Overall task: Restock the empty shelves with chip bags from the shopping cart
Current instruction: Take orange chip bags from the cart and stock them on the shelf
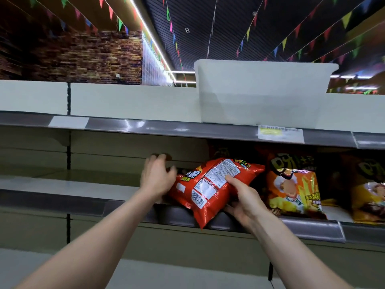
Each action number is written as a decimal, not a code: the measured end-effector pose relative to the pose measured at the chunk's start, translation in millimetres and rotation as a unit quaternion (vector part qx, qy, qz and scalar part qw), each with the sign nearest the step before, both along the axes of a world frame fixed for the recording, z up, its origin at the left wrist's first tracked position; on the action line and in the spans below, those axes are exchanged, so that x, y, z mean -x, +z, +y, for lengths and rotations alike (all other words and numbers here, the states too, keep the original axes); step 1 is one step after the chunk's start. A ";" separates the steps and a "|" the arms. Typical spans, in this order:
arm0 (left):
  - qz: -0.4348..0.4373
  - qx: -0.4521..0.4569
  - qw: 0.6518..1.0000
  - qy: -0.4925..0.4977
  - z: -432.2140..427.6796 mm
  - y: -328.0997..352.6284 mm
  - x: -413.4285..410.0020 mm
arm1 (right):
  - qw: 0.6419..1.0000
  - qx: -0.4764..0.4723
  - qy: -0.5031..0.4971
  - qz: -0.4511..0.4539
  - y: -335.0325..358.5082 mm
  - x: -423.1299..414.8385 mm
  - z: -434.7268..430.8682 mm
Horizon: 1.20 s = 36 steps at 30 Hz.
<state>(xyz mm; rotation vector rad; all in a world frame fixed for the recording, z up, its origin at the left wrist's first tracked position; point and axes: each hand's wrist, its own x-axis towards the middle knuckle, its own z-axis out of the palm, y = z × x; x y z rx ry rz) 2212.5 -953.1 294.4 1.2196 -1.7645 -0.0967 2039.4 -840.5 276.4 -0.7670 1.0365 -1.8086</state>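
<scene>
Right hand: nearer, at the lip, gripping the lower right of the red crinkly foil chip bag.
Bag: barcode side out, long axis slanting up-right over the pale metal shelf (half on).
Left hand: deeper, curled at the bag's left corner; grip unclear.
Beyond: orange foil chip bags standing just right.

The upper shelf carries a white plastic bin towards its right, with a price label on the grey front rail below it. On the middle shelf, an orange chip bag stands upright, a yellow chip bag just beside it. A red chip bag tilts across this shelf's front edge.
</scene>
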 end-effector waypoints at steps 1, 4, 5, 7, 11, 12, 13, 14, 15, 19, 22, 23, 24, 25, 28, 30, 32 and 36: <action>0.020 0.023 0.998 -0.054 7.7 4.3 6.0 | 1.000 0.001 -0.001 0.001 0.6 1.1 -1.3; -0.004 -0.110 0.961 -0.253 36.8 17.7 28.6 | 1.000 -0.004 0.004 0.007 1.3 4.4 -2.5; -0.016 -0.169 0.946 -0.277 39.9 20.8 33.3 | 1.000 -0.006 0.016 0.011 1.6 6.7 -1.4; 0.001 -0.256 0.921 -0.294 44.6 27.7 35.7 | 0.999 -0.004 0.052 0.013 1.8 14.9 2.1; 0.182 -0.420 0.793 -0.401 51.8 38.2 30.7 | 0.997 -0.003 0.079 0.006 -1.1 34.3 4.9; 0.219 -0.451 0.757 -0.420 54.3 38.5 28.6 | 0.997 0.001 0.075 0.023 -1.9 35.3 4.2; 0.234 -0.468 0.733 -0.434 52.4 35.9 27.6 | 0.997 0.006 0.066 0.042 -2.4 34.9 3.1; 0.236 -0.476 0.723 -0.441 51.6 32.5 27.1 | 0.997 0.012 0.060 0.053 -2.5 33.2 1.9; 0.245 -0.479 0.717 -0.443 50.3 29.5 27.8 | 0.997 0.017 0.056 0.057 -2.0 30.8 1.1; 0.266 -0.488 0.709 -0.434 57.9 22.1 32.5 | 0.998 0.033 0.044 0.017 -2.2 27.2 -1.7; 0.237 -0.493 0.729 -0.412 55.1 22.3 28.7 | 1.000 0.029 0.003 -0.002 -3.5 29.2 -3.1; 0.253 -0.492 0.729 -0.403 51.8 22.1 26.1 | 0.999 0.026 -0.019 0.003 -3.7 30.3 -3.3; 0.283 -0.487 0.723 -0.400 47.4 21.3 22.4 | 0.999 0.022 -0.039 0.014 -3.4 31.2 -2.8; 0.319 -0.479 0.711 -0.403 43.1 20.8 19.0 | 0.998 0.018 -0.057 0.030 -2.8 32.0 -2.7; 0.365 -0.455 0.685 -0.437 40.3 20.8 9.5 | 0.993 0.000 -0.093 0.074 -0.1 30.9 -2.4; 0.334 -0.442 0.695 -0.459 39.9 19.2 4.1 | 0.990 -0.002 -0.105 0.090 1.4 28.5 -2.8; 0.266 -0.430 0.742 -0.440 35.9 16.6 -1.0 | 0.987 -0.007 -0.121 0.108 0.8 26.2 -1.9; 0.205 -0.385 0.840 -0.321 25.1 12.1 -5.7 | 0.990 -0.008 -0.112 0.089 -3.3 30.1 2.1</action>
